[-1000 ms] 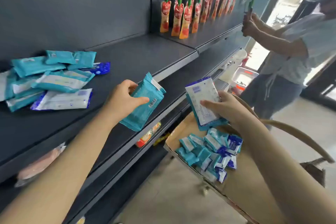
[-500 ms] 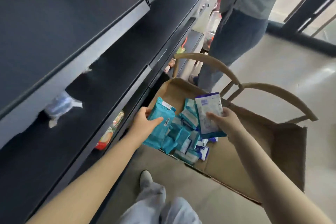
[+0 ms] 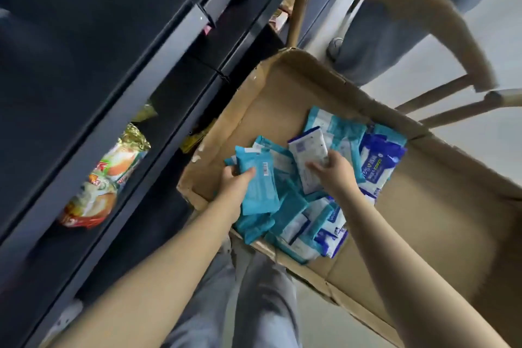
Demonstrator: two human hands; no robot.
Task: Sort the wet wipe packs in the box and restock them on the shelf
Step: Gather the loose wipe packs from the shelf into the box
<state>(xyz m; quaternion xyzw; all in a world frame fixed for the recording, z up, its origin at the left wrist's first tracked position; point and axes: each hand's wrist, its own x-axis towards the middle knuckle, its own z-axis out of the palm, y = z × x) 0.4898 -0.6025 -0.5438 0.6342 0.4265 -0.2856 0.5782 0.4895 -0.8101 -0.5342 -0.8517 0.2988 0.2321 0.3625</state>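
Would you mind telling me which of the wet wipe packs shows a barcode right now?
The plain teal pack gripped in the left hand over the cardboard box; a white barcode label sits near its upper edge. No other pack shows one.

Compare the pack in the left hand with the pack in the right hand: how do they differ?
The left hand holds a teal pack, plain but for a barcode; the right hand holds a white-faced pack with blue trim. The teal pack shows almost whole, while the fingers cover the white-faced pack's lower part. Both are flat soft packs held over the cardboard box.
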